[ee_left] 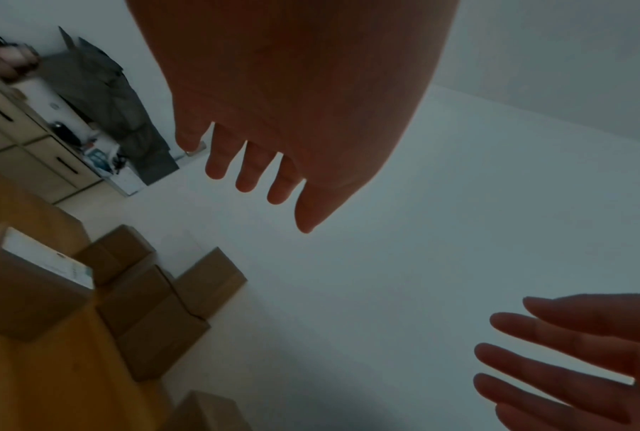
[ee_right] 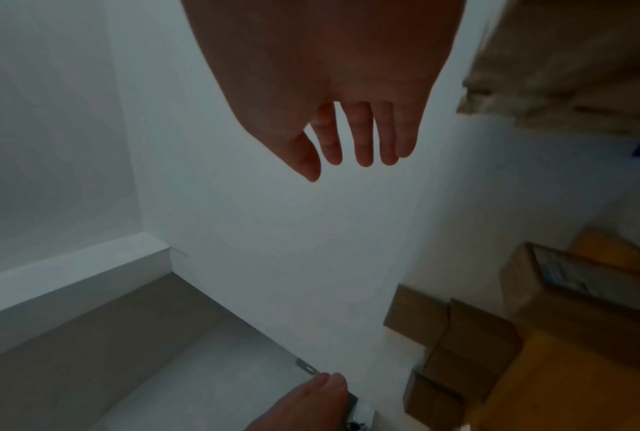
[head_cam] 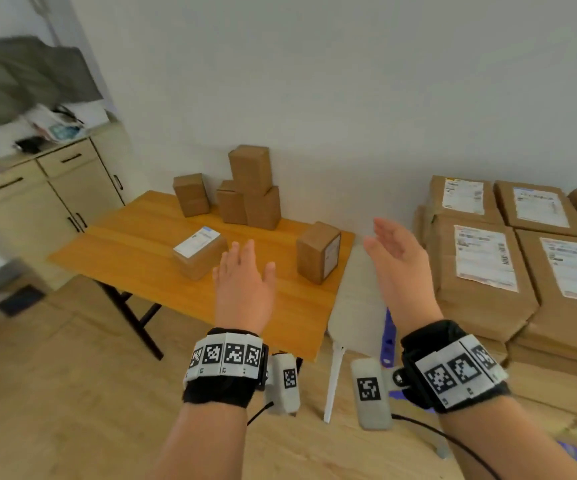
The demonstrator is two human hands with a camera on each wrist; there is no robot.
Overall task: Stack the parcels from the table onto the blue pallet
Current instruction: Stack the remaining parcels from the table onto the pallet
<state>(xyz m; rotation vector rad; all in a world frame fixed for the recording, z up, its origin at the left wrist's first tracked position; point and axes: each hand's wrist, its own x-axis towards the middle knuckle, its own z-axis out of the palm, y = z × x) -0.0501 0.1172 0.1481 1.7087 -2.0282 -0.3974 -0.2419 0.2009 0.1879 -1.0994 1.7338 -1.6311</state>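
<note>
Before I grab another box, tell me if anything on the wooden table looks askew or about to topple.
One thing: the tall brown cardboard parcel at the back of the orange wooden table sits atop two upright parcels, rotated off their edges. The flat white-labelled parcel also lies skewed. No damage visible; both hands are empty.

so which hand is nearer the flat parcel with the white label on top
Left. The left hand hovers open just right of the flat parcel, its fingertips almost level with it. The right hand is open farther right, past the table edge.
</note>
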